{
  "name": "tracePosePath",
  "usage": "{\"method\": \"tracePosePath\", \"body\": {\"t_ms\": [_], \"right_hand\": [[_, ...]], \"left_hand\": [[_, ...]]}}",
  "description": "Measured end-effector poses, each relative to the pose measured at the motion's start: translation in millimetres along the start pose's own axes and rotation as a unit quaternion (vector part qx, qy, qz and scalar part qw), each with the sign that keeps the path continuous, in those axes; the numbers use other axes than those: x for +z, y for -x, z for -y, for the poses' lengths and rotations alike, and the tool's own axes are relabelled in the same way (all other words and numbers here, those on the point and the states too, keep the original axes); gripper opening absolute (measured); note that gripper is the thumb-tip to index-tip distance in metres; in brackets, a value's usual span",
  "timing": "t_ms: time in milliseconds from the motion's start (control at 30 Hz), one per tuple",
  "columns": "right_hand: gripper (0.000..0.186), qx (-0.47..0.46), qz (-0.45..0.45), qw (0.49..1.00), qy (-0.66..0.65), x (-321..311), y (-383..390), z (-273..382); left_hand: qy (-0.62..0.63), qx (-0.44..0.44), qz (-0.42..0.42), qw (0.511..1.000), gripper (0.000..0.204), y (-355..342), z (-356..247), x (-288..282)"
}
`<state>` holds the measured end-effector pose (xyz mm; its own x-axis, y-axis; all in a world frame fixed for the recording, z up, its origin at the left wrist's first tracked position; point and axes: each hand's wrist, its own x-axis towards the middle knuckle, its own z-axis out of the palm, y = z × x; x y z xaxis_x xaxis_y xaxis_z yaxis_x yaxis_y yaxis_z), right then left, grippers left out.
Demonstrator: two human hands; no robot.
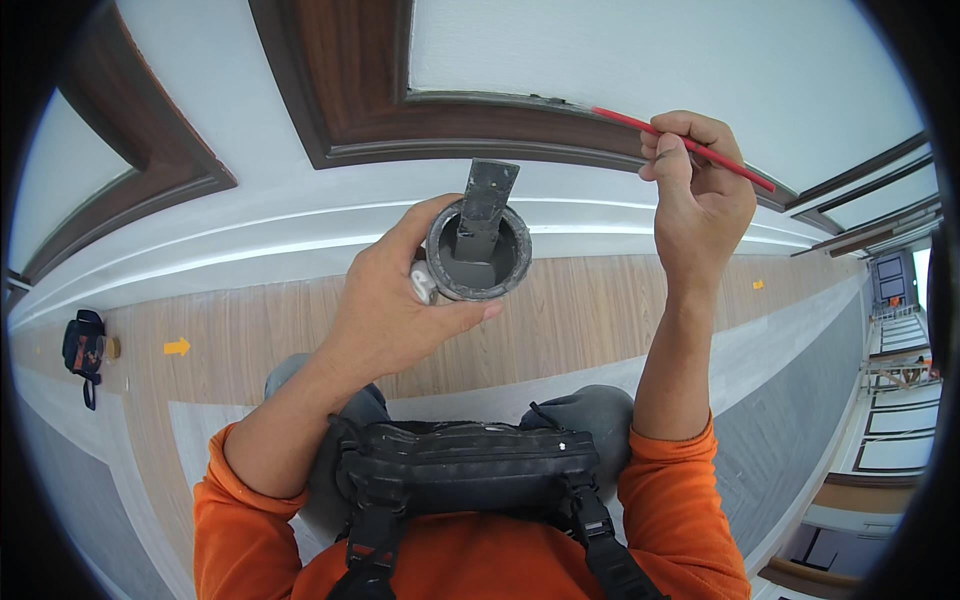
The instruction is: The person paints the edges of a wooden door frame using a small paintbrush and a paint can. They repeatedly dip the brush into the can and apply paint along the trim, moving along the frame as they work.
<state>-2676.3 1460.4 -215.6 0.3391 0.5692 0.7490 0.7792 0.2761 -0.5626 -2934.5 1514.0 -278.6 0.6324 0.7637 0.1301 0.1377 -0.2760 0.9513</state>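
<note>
My left hand is wrapped round a dark round pot with grey paint inside. A flat grey strip stands in the pot, its lower end in the paint and its upper end above the rim. A small white object sits between my left hand and the pot; its kind is unclear. My right hand pinches a thin red-handled brush. The brush's tip lies at the inner edge of a brown wooden wall frame, by a dark mark on the white panel; the bristles are hard to make out.
A white baseboard runs along the wall above the wood-look floor. On the far left floor lies a dark bag, near a yellow arrow sticker. A black pouch is strapped across my front.
</note>
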Motion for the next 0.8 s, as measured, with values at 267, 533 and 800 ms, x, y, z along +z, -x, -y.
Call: {"method": "tracePosePath", "body": {"t_ms": [267,533,800], "right_hand": [[0.013,-0.016,0.015,0.999,0.025,5.3,0.4,-0.7],[0.013,-0.002,0.012,1.000,-0.005,8.2,0.6,2.8],[0.012,0.018,-0.024,0.999,0.027,-3.5,1.4,0.4]], "left_hand": [[0.017,0.001,-0.003,1.000,0.083,-0.1,-0.5,-0.3],[0.014,0.005,-0.006,1.000,0.083,0.3,-1.8,-0.1],[0.015,0.003,-0.002,1.000,0.083,0.1,-1.9,0.2]]}}
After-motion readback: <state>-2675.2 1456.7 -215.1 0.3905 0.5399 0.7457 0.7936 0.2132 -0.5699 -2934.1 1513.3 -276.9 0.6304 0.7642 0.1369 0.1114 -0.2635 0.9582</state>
